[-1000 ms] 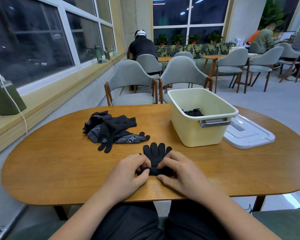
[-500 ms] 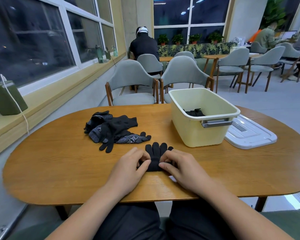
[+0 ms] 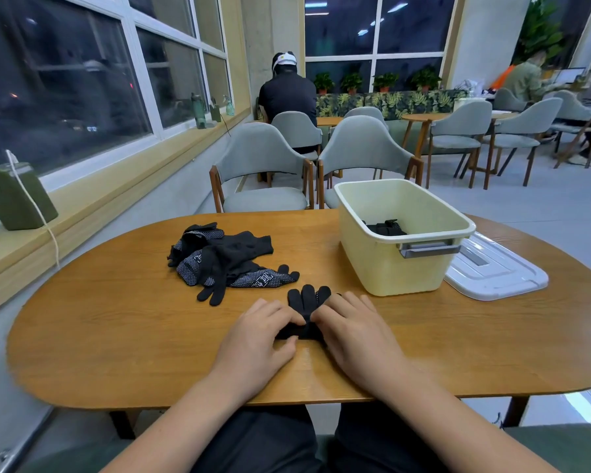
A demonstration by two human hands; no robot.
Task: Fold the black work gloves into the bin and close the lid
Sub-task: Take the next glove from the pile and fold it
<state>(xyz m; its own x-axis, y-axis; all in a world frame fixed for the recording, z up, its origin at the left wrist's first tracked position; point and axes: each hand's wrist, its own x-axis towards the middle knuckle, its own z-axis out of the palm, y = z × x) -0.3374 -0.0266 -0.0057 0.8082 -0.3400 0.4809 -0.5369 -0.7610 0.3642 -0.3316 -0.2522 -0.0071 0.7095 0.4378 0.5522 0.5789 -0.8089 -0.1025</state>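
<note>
Right at the near middle of the wooden table [image 3: 116, 336], a black glove [image 3: 306, 308] lies flat with its fingers pointing away from the person. Both hands press on its cuff end: the left hand [image 3: 258, 332] and the right hand [image 3: 354, 327] have their fingertips meeting over the fabric, pinching a fold of it against the tabletop, thumbs tucked under the near edge.

Further back and to the right stands the cream bin [image 3: 394, 268], open, with a grey handle [image 3: 429, 249] on the side facing the person. Inside it, on the floor near the front wall, sits a dark bundle of folded gloves [image 3: 386, 228]; how many are in there cannot be told. The white lid [image 3: 495, 273] lies flat on the table just to the right of the bin, its edge tucked behind the bin's corner.

To the left of the bin, well apart from it, is a loose pile of black gloves [image 3: 226, 259], some showing dotted palms with white print, their fingers sprawling toward the hands. Two grey chairs [image 3: 263, 172] stand behind the table.
</note>
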